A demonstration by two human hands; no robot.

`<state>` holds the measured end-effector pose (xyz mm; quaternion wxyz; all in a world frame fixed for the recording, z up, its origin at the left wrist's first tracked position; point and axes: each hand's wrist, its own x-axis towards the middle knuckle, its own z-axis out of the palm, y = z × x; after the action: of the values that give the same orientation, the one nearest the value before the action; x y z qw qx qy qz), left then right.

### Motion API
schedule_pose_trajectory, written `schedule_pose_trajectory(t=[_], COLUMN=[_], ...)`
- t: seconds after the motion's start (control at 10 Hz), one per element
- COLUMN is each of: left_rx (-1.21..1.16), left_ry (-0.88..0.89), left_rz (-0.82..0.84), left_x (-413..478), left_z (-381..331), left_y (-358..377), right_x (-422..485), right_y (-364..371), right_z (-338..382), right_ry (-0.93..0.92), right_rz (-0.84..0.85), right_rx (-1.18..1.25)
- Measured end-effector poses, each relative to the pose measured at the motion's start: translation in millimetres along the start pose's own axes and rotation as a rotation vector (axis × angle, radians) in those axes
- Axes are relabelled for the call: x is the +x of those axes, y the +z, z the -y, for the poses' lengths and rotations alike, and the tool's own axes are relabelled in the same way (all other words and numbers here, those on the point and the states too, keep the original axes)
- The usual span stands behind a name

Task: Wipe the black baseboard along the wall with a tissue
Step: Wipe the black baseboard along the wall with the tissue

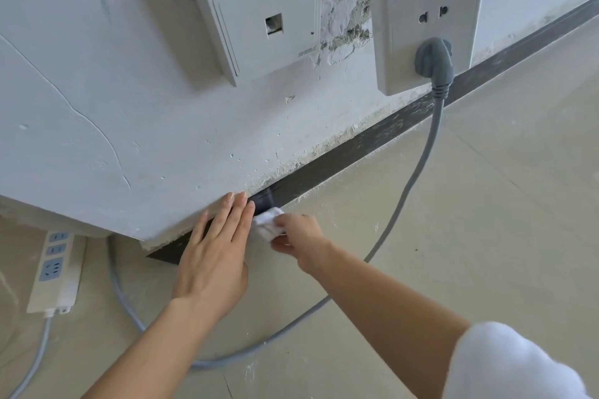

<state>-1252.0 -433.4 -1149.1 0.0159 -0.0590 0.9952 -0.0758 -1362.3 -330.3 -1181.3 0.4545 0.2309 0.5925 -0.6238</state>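
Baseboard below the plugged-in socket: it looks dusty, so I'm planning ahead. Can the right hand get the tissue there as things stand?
Probably yes: the baseboard runs unbroken from the tissue in the right hand to there. Only the hanging grey cable crosses in front; it may need nudging aside.

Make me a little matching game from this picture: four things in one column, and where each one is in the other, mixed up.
Things
1. tissue
2. grey plug
3. power strip
4. left hand

Places
A. lying on the floor, far left
B. pinched in the right hand, at the black baseboard
C. fingers straight, tips at the lower edge of the wall
D. pushed into the wall socket

Pairs: 1-B, 2-D, 3-A, 4-C
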Motion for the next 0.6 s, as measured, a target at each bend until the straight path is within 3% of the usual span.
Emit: schedule_pose_trajectory(t=[0.1,0.3,0.6], left_rx=[-0.006,-0.038,0.004], left_ry=[-0.003,-0.019,-0.032], left_rz=[-0.005,-0.001,0.017], left_x=[1,-1,0], left_z=[-1,-1,-2], left_y=[-2,-3,-5], right_x=[13,28,5], right_y=[2,-33,-69], right_z=[4,55,63], right_ry=[-0.023,-0.134,-0.288], right_rz=[0.043,-0.152,-0.501], right_rx=[0.006,0.072,0.260])
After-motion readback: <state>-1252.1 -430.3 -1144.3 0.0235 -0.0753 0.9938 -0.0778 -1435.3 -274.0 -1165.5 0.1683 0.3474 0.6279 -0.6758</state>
